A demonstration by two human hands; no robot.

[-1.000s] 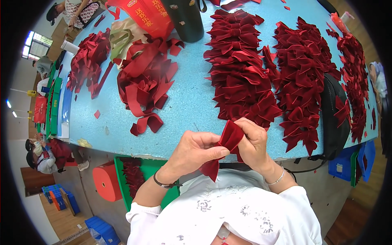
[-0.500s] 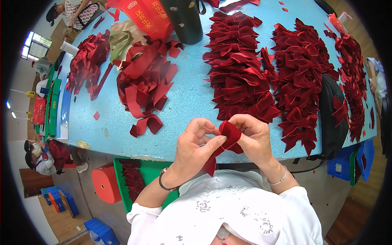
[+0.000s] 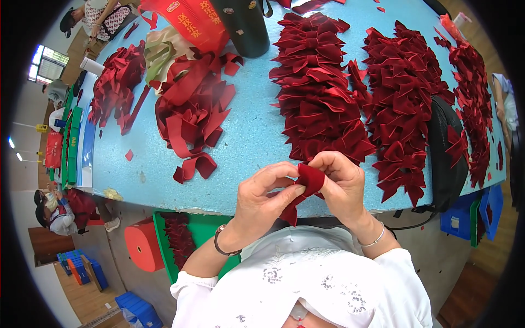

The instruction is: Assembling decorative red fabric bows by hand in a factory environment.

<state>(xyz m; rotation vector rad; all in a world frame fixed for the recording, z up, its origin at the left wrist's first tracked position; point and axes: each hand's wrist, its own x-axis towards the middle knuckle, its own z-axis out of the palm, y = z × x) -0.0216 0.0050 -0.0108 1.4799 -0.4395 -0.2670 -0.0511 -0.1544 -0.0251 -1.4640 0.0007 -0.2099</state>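
Between my two hands a dark red velvet ribbon [image 3: 310,179] is folded into a loop, with a tail hanging down toward my shirt. My left hand [image 3: 269,191] pinches its left side between thumb and fingers. On the other side, my right hand [image 3: 340,183] grips the ribbon's right edge, fingers bent over it. Just beyond my hands lies a long row of finished red velvet bows [image 3: 320,93], overlapping one another. Loose cut lengths of red ribbon [image 3: 191,109] are heaped farther left on the blue table [image 3: 246,142].
A dark bottle [image 3: 243,27] and a red bag [image 3: 188,24] stand at the back. More bows [image 3: 399,104] lie to the right by a black bag [image 3: 442,153]. Below the table edge are a green crate [image 3: 205,229] and a red roll [image 3: 143,244]. Other people are farther off.
The ribbon loop has turned and drawn in between my fingers, its tail now shorter below. My right hand has shifted slightly, and both hands keep their pinch.
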